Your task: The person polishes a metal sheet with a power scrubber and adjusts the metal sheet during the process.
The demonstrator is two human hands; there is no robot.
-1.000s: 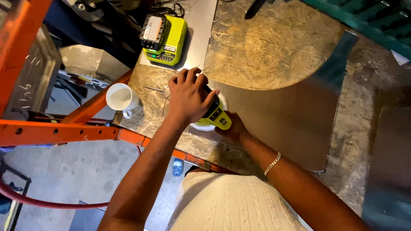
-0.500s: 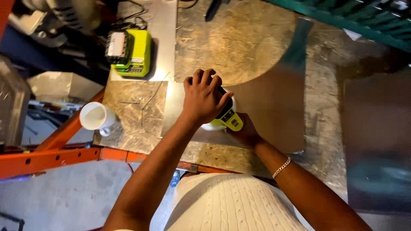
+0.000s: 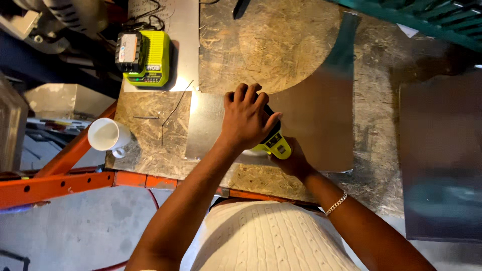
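Head view, looking straight down: a yellow-green power tool is gripped by both hands over a sheet of metal laid on a chipboard workbench. The left hand is laid flat-curled over the top of the tool, fingers bent and pressed down on its front part, so that most of the tool body is hidden beneath the palm. The right hand is closed around the rear handle, just behind and partly under the left hand; only its knuckles and wrist are seen, and a thin chain bracelet is worn further back on that wrist. The working end of the tool is covered by the left hand, and its contact with the sheet cannot be made out. The sheet, with a curved cut-out edge ahead of the left fingertips, extends ahead of and to the right of both hands. Well to the left of the left hand, a white mug is set on its side at the bench corner, and between it and the hand a thin bent wire is laid on the board. Ahead and to the left, a yellow-green battery charger with a dark battery is placed. An orange steel frame is seen below the bench edge, left of the forearm.
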